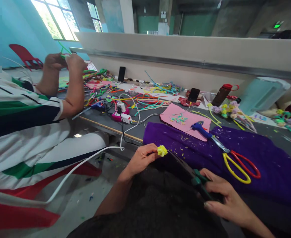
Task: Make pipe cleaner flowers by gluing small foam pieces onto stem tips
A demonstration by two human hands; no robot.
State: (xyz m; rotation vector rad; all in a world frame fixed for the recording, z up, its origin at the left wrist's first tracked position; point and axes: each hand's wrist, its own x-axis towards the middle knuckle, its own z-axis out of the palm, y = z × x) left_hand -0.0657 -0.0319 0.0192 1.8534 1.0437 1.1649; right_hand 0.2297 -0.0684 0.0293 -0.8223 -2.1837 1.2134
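Yellow pompom: small, fuzzy, ragged-edged, pinched in left hand fingertips at purple cloth edge; dark green-handled scissors: clasped by right hand, blade tips touching pompom; yellow clippings scattered on cloth.

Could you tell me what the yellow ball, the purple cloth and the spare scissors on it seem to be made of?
Yellow ball, in the left hand: fuzzy fibre, probably coiled pipe cleaner, matte. Purple cloth: soft napped fabric, likely felt or fleece, holding clippings. Spare scissors: shiny metal blades, glossy red and yellow plastic loops.
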